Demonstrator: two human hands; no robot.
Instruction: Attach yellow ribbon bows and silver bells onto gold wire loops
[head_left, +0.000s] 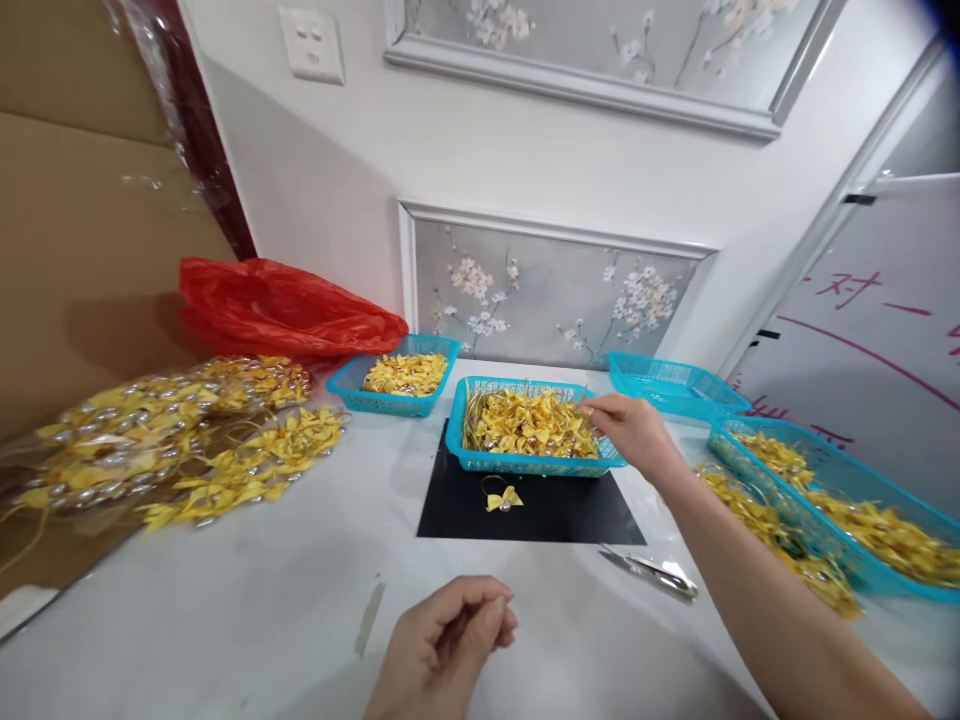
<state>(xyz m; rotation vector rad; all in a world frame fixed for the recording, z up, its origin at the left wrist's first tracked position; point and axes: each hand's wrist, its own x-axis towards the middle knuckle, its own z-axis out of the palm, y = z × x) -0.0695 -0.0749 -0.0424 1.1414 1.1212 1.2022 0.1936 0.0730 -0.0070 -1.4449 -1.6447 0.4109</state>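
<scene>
My right hand (634,432) reaches into the right end of a blue plastic basket (536,466) heaped with yellow ribbon bows (529,422) that have silvery beads and thin cords. Its thumb and fingers pinch at a bow on the edge of the pile; the fingertips partly hide it. Closer to me, my left hand (457,640) hovers over the table with fingers curled and thumb against them, nothing visible between. One single bow (504,499) with a looped cord lies on the black mat (525,525) in front of the basket.
Thread snips (652,574) lie right of the mat. More blue baskets stand at the back left (390,402) and right (840,520), several holding bows. Loose bows (255,465) pile up at left, beside a red plastic bag (285,310) and cardboard (112,230). A wall closes the back.
</scene>
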